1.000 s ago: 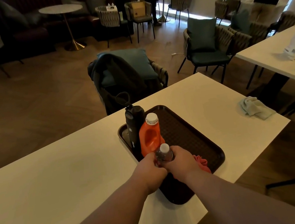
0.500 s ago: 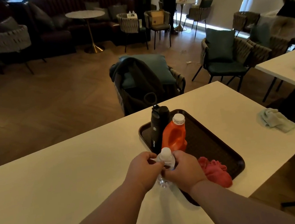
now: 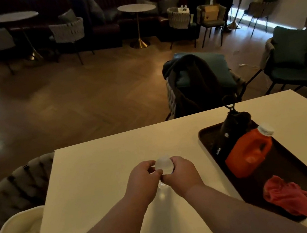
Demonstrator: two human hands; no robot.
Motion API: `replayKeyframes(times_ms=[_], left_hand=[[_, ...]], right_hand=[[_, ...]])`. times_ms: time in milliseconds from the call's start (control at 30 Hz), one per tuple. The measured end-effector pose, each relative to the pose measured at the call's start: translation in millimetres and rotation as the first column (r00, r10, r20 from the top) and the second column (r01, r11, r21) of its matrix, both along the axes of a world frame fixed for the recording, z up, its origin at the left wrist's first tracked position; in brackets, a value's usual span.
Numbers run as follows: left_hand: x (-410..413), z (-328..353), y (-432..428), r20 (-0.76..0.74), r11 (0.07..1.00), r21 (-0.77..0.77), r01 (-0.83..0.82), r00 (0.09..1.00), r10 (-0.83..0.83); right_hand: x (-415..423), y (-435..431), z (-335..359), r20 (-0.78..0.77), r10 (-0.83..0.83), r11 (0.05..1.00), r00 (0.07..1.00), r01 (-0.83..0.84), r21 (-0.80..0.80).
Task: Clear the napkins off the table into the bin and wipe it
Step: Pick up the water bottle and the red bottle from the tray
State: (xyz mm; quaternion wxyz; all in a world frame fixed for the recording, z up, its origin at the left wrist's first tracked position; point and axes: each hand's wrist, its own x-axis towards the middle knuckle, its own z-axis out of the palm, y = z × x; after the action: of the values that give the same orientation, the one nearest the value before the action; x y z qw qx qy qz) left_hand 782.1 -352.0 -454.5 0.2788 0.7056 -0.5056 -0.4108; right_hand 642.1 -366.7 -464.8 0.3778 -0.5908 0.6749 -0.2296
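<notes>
so both my left hand (image 3: 143, 179) and right hand (image 3: 182, 175) have fingers curled round the top of the water bottle (image 3: 164, 165), upright over the table (image 3: 101, 173), and the red cloth (image 3: 288, 196) lies on the tray (image 3: 290, 158), nearer my right

The pale, smooth tabletop (image 3: 101, 173) is rectangular, and its far-left corner is in view. A soft patch of reflected light lies on its near middle. On its right side rests a dark brown tray (image 3: 293, 160), set at an angle so that its long side runs from far left to near right. A red cloth (image 3: 290, 197) at the tray's near end droops over the rim.
</notes>
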Motion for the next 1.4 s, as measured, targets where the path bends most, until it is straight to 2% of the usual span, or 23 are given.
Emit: replayKeyframes(times_ms=[400, 667, 1067, 1233, 1400], left_hand=[[30, -16, -47, -0.004, 0.997, -0.027, -0.078, 0.997, 0.078], [28, -11, -67, -0.011, 0.997, -0.025, -0.072, 0.997, 0.072], [25, 0, -55, 0.033, 0.991, 0.058, -0.119, 0.993, 0.117], [25, 8, -39, 0.026, 0.991, 0.032, -0.128, 0.992, 0.127], [23, 11, -25, 0.142, 0.993, 0.111, -0.051, 0.989, 0.035]], right_hand=[[47, -59, -9, -0.091, -0.006, 1.000, 0.996, 0.009, 0.028], [56, -79, -9, -0.072, -0.030, 0.998, 0.997, 0.034, 0.056], [46, -67, 3, -0.088, -0.043, 0.998, 0.995, 0.047, 0.044], [27, -53, 15, -0.020, -0.064, 0.998, 0.998, 0.064, -0.004], [4, -28, 24, -0.008, -0.108, 0.994, 0.994, 0.108, -0.017]])
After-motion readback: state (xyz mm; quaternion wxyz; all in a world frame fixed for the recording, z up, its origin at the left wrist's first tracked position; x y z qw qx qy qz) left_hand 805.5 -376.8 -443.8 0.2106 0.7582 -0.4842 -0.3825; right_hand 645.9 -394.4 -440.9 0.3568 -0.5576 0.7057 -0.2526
